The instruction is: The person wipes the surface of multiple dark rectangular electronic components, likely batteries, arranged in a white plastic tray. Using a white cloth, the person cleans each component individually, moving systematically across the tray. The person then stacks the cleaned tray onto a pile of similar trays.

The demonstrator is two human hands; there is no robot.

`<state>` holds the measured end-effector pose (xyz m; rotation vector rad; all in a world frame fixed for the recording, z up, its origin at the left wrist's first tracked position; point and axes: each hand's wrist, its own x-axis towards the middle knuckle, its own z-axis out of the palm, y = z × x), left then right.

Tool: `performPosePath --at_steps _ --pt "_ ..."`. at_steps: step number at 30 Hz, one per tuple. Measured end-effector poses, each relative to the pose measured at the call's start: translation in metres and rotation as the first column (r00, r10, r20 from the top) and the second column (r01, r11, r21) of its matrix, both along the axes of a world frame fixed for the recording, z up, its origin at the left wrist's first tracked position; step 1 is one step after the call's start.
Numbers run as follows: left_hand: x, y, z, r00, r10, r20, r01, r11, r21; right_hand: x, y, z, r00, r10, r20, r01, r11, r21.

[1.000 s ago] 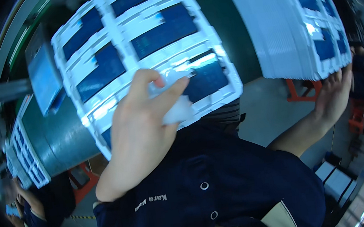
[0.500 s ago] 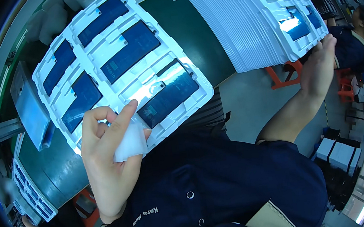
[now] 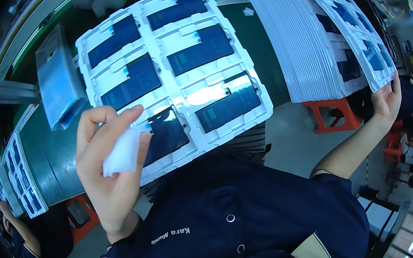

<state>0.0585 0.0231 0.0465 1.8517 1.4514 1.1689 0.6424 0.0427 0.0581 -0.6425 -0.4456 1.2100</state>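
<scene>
My left hand (image 3: 99, 164) is closed around a folded white wipe (image 3: 120, 153), its thumb and fingers pinching it over the near left corner of a white plastic tray (image 3: 165, 87). Flat dark battery packs (image 3: 205, 50) lie in that tray's pockets, each with a small tab. To the right stands a tall stack of similar white trays (image 3: 286, 43). The topmost tray (image 3: 359, 35) is tilted up off the stack, and my right hand (image 3: 388, 102) grips its near corner. Dark packs show in the tray beneath it and in the raised one.
Clear plastic sleeves (image 3: 58, 79) lie left of the front tray on the green bench (image 3: 50, 162). Another filled tray (image 3: 22, 175) sits farther left, beside a co-worker's arm (image 3: 21, 226). An orange stool (image 3: 332, 114) stands below the stack. More people sit at the far right.
My right hand has raised the near right side of the stack's top tray, uncovering the tray below. The view has shifted; my left hand still holds the wipe over the front tray.
</scene>
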Motion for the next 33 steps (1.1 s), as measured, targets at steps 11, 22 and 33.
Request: performPosePath --at_steps 11,22,33 --pt "-0.028 -0.011 0.000 0.993 0.097 0.071 -0.099 0.995 0.029 -0.103 -0.009 0.009 0.952 0.289 -0.101 -0.286 0.957 0.037" --pt "-0.073 -0.014 -0.030 0.954 0.277 0.114 -0.266 0.958 -0.104 -0.301 -0.031 -0.069 0.712 0.672 -0.203 -0.642 0.741 0.199" --pt "-0.072 -0.017 -0.059 0.980 0.198 0.033 -0.188 0.965 -0.183 -0.361 -0.048 -0.059 0.683 0.730 0.021 -0.683 0.648 -0.338"
